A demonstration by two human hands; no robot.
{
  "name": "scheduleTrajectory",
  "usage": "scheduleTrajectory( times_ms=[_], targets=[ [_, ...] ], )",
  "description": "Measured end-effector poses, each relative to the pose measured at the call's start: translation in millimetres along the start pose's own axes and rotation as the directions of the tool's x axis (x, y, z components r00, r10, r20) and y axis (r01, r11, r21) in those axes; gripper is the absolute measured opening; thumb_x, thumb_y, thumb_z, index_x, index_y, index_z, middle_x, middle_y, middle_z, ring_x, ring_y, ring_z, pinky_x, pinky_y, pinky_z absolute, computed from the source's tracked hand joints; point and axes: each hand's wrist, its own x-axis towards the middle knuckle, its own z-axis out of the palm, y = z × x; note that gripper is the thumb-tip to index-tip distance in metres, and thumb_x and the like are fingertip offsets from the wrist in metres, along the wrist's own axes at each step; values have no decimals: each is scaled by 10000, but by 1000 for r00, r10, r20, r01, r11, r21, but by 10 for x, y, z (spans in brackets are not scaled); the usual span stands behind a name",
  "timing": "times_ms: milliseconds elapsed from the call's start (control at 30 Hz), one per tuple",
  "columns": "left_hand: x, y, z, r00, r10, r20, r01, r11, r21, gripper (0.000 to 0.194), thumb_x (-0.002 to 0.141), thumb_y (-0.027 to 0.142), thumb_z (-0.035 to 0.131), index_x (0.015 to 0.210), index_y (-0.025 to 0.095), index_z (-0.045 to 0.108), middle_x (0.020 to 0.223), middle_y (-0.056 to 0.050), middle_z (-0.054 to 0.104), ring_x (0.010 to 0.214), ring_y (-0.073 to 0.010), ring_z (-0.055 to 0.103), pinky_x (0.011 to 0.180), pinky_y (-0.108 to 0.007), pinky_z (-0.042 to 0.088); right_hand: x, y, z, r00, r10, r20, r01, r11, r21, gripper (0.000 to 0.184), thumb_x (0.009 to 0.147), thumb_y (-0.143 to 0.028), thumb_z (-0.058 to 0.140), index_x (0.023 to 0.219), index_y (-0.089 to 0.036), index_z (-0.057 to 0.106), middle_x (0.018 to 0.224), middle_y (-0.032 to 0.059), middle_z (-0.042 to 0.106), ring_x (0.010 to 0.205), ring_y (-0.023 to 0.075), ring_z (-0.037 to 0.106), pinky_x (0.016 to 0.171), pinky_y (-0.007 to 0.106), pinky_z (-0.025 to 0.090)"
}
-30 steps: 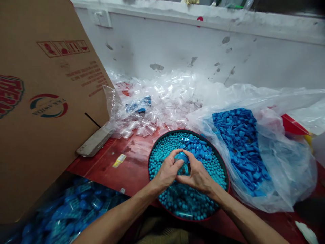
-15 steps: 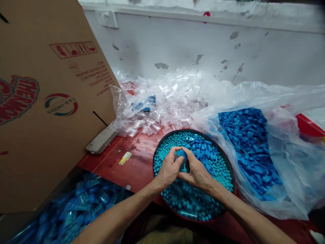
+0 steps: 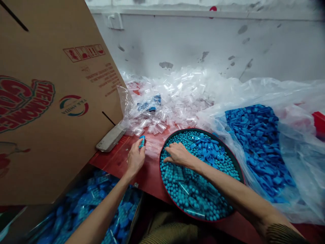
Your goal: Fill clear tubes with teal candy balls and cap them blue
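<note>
Left hand (image 3: 135,160) pinches a small blue container (image 3: 142,141) over the red desk (image 3: 150,173), left of the round tray (image 3: 160,171) at the desk's near edge. Right hand (image 3: 179,154), fingers curled, is over turquoise beads (image 3: 181,189) by the tray's left rim; its grip I cannot tell. Blue caps (image 3: 208,147) lie toward the far-right rim.

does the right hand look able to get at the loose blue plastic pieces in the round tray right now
Probably yes: the right hand is already over the round tray, and the blue plastic pieces lie uncovered on the turquoise beads beside it. Whether its fingers hold anything is unclear.
</note>
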Motion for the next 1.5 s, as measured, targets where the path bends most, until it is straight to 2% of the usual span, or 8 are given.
scheduleTrajectory(
  times_ms=[233, 533, 633, 867, 1133, 1200, 1367, 1500],
  targets=[
    [-75, 454, 199, 896, 379, 231, -391, 921, 5, 340, 773, 198, 446, 1107, 146, 485, 1067, -89, 559, 988, -200, 499, 876, -340, 380, 125, 236, 43, 999, 50, 0, -47, 951, 306, 196, 772, -247, 463, 811, -152, 631, 794, 53, 644, 765, 171, 576, 680, 242, 393],
    [199, 753, 660, 808, 331, 486, -404, 913, 50, 269, 692, 195, 557, 960, 175, 565, 892, -70, 597, 881, -214, 528, 773, -320, 395, 111, 692, 67, 991, 136, -12, -108, 830, 547, 260, 795, -178, 372, 816, -108, 622, 606, -6, 602, 502, 93, 537, 458, 174, 407],
    [256, 773, 717, 800, 341, 494, -331, 937, -110, 189, 696, 240, 555, 875, 180, 569, 769, -29, 597, 765, -179, 538, 709, -288, 396, -26, 837, -14, 986, 164, -37, -116, 823, 556, 260, 811, -209, 377, 886, -126, 611, 644, 1, 611, 565, 110, 560, 507, 190, 431],
    [351, 737, 791, 796, 266, 544, -40, 919, -392, 140, 642, 243, 570, 717, 159, 486, 628, 38, 492, 611, -110, 492, 576, -223, 394, -374, 1223, -55, 908, 385, -162, -383, 923, 48, 156, 763, -165, 472, 845, -130, 599, 906, 129, 594, 920, 240, 518, 791, 337, 380],
    [234, 789, 720, 625, 193, 756, 553, 574, -604, 301, 697, 363, 557, 847, 179, 371, 656, 25, 530, 517, -127, 576, 438, -212, 420, -419, 1296, 73, 896, 406, -181, -358, 900, 249, 361, 774, -201, 467, 1134, -173, 449, 892, 56, 590, 838, 171, 548, 782, 297, 403],
    [209, 793, 714, 606, 207, 768, 600, 515, -612, 351, 691, 366, 576, 902, 180, 368, 701, -2, 564, 522, -132, 587, 409, -189, 399, -396, 1271, 15, 873, 446, -196, -283, 791, 543, 423, 741, -192, 487, 1157, -189, 407, 789, 11, 574, 719, 151, 556, 706, 303, 443],
    [134, 833, 758, 595, 256, 762, 623, 452, -639, 386, 706, 355, 581, 987, 179, 384, 757, -20, 574, 553, -128, 593, 412, -175, 398, -359, 965, -182, 843, 530, -93, 75, 56, 996, 291, 652, -284, 579, 887, -210, 424, 713, -38, 529, 633, 144, 572, 528, 291, 487],
    [30, 913, 759, 616, 299, 729, 576, 460, -676, 343, 734, 346, 557, 994, 181, 406, 781, -14, 558, 538, -105, 575, 391, -152, 371, -407, 677, -213, 811, 573, -119, 103, 60, 993, 338, 630, -262, 612, 913, -207, 436, 627, -64, 526, 565, 116, 555, 561, 271, 473]
  ],
)
